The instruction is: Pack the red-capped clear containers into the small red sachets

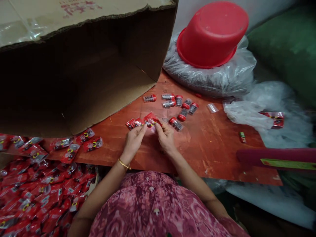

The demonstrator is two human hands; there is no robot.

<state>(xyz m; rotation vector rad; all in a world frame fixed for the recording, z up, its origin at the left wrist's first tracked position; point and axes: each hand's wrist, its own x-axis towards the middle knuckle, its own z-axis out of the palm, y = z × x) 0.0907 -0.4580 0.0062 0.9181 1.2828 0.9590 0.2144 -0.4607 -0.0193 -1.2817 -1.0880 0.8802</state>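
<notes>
My left hand (134, 141) and my right hand (165, 137) pinch a small red-and-clear plastic packet (149, 120) between their fingertips, and the fingers partly hide it. Just left of them lie two red packets (134, 123) on a reddish-brown wooden board (209, 154). Beyond my right hand stand several clear capsule-shaped containers with red caps (179, 100), lying loose with dark contents inside. A gold bangle (124, 164) circles my left wrist.
A large cardboard box (74, 82) overhangs the board's left side. Red packets (37, 187) lie heaped at lower left. A red plastic basin (212, 34) rests upside down on a clear plastic sack (209, 79). A white plastic bag (249, 113) lies at right.
</notes>
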